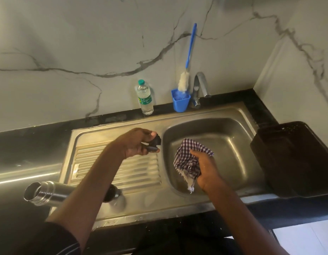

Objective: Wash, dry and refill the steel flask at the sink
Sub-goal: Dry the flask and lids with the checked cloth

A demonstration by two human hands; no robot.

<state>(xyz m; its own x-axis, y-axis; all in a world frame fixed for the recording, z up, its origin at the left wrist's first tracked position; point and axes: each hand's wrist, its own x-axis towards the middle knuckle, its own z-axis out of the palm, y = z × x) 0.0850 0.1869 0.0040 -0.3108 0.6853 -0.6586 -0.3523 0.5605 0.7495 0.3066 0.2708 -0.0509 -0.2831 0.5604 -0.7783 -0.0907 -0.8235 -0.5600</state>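
Observation:
The steel flask (47, 193) lies on its side at the front left of the drainboard, its open mouth facing left; my left forearm crosses over its middle. My left hand (135, 142) grips the flask's dark cap (155, 142) above the drainboard, beside the basin's left rim. My right hand (207, 169) holds a bunched purple-and-white checked cloth (189, 159) over the sink basin (233, 144). The tap (201, 85) stands behind the basin, and no water is seen running.
A clear plastic water bottle (144, 98) with a green cap stands on the black counter behind the drainboard. A blue cup (180, 101) holds a blue-handled bottle brush (187, 70). A dark plastic crate (292, 159) sits right of the sink.

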